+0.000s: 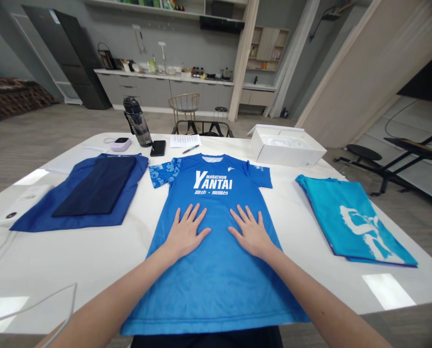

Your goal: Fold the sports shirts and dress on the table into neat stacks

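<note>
A blue T-shirt [216,280] with white "Marathon Yantai" lettering lies spread face up, its collar toward the far side and its hem at the near table edge. My left hand [187,232] rests flat on the shirt's left half, fingers spread. On the right half, my right hand [250,231] lies flat too, fingers apart. Neither hand grips anything. To the left, a folded dark navy cloth [96,188] sits on a larger blue folded cloth [129,203]. A folded turquoise garment [328,208] with a white print lies to the right.
On the white table [299,285] stand a dark water bottle [139,125] and an open white box [288,147]. A phone [158,148], a paper sheet [183,140], a pen [191,149] and a lilac device [121,144] lie at the back. A white cable [73,295] runs at front left.
</note>
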{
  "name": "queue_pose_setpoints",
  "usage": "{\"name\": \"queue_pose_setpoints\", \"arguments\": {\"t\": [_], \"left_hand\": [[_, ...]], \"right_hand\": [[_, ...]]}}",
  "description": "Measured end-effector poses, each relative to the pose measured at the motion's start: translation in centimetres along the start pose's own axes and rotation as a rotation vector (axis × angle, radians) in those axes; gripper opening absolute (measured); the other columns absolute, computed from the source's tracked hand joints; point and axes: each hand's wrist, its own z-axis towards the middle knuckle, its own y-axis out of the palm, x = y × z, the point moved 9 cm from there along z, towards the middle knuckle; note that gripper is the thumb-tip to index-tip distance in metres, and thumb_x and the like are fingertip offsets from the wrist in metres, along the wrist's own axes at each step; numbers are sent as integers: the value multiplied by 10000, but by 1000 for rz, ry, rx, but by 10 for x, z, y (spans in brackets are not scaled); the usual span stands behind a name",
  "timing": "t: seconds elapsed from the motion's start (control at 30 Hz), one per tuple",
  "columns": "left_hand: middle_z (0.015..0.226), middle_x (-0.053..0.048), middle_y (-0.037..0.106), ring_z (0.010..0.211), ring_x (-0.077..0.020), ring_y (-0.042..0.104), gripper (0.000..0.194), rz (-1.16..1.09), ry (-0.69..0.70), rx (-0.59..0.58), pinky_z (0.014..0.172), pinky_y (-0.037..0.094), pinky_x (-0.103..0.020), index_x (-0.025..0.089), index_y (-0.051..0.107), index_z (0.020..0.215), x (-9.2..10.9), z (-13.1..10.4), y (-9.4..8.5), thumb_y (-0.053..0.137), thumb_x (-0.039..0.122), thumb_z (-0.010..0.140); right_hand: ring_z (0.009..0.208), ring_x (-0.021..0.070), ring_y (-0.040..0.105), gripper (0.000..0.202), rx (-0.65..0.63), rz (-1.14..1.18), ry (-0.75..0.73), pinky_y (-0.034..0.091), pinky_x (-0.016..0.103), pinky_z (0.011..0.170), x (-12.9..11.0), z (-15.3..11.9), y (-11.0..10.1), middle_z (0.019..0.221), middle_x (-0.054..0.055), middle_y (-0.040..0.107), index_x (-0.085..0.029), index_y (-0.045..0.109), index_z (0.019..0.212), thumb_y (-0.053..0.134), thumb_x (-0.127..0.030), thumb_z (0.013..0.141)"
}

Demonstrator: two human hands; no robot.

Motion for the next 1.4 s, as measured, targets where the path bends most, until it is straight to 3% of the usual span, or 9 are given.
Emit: {"name": "queue_pose_setpoints", "arguments": {"t": [0.2, 0.3, 0.43, 0.53, 0.63, 0.9, 1.1, 1.23, 1.4], "left_hand": [[1671, -8, 214, 1543, -290, 193, 662, -8, 22, 14, 1241, 136, -599, 381, 264, 1593, 11, 6, -6, 250, 658, 991], [1670, -24, 224, 1544, -290, 190, 656, -26, -4, 38, 1236, 147, -599, 358, 280, 1592, 14, 45, -9, 229, 640, 1002], [1670, -60, 222, 1543, -300, 191, 674, -55, -14, 50, 1227, 166, -601, 287, 317, 1586, 21, 126, -3, 227, 623, 1008], [1671, -60, 219, 1547, -284, 180, 649, -65, -11, 65, 1233, 150, -581, 273, 325, 1584, 23, 181, 5, 217, 579, 1021], [1667, -60, 235, 1549, -280, 169, 659, -64, -44, 50, 1239, 101, -574, 276, 326, 1584, 15, 211, 17, 212, 589, 1015], [1628, -64, 348, 1511, -293, 266, 636, -24, -72, 102, 1222, 143, -550, 303, 415, 1533, 7, 217, 26, 247, 614, 1004], [1270, -157, 637, 1210, -337, 558, 398, 103, -64, 205, 1077, 357, -523, 195, 611, 1257, 18, 248, 1, 422, 439, 1006], [1219, -162, 642, 1153, -316, 597, 325, 66, -60, 169, 973, 448, -440, 162, 568, 1265, 21, 307, -9, 463, 302, 991], [1256, -129, 658, 1135, -254, 640, 368, -122, -21, -31, 930, 480, -345, 234, 501, 1360, 21, 387, 7, 440, 279, 1000]], "right_hand": [[1529, 394, 155, 692, 6, 22, 91, 162, 685, 1174, 13, -1, 0, 1675, 20, 208, -392, 251, 1599, 189, -710, 987], [1531, 354, 179, 706, 41, 22, 84, 165, 613, 1205, 25, 28, -5, 1671, 59, 229, -330, 285, 1600, 188, -690, 1000], [1528, 318, 208, 670, 81, -6, 82, 156, 586, 1215, 52, 87, -16, 1663, 73, 251, -292, 334, 1583, 215, -639, 1023], [1527, 315, 209, 640, 130, 11, 158, 157, 613, 1205, 93, 130, -28, 1666, 67, 244, -295, 340, 1578, 226, -610, 1033], [1514, 340, 238, 632, 182, 90, 311, 200, 640, 1180, 157, 161, -40, 1660, 93, 254, -275, 351, 1574, 242, -588, 1036], [1210, 297, 597, 601, 296, 283, 505, 448, 404, 1027, 300, 201, -40, 1379, 181, 577, -186, 542, 1429, 556, -521, 930], [989, 275, 676, 536, 245, 246, 572, 497, 349, 828, 329, 211, -38, 1134, 134, 692, -225, 631, 1274, 612, -586, 879], [911, 265, 684, 462, 184, 206, 602, 465, 304, 712, 339, 214, -38, 1042, 121, 724, -201, 689, 1106, 661, -575, 836], [653, 206, 635, 301, 137, 279, 591, 377, 270, 561, 341, 209, -40, 695, 66, 681, -178, 689, 748, 670, -469, 826]]}}
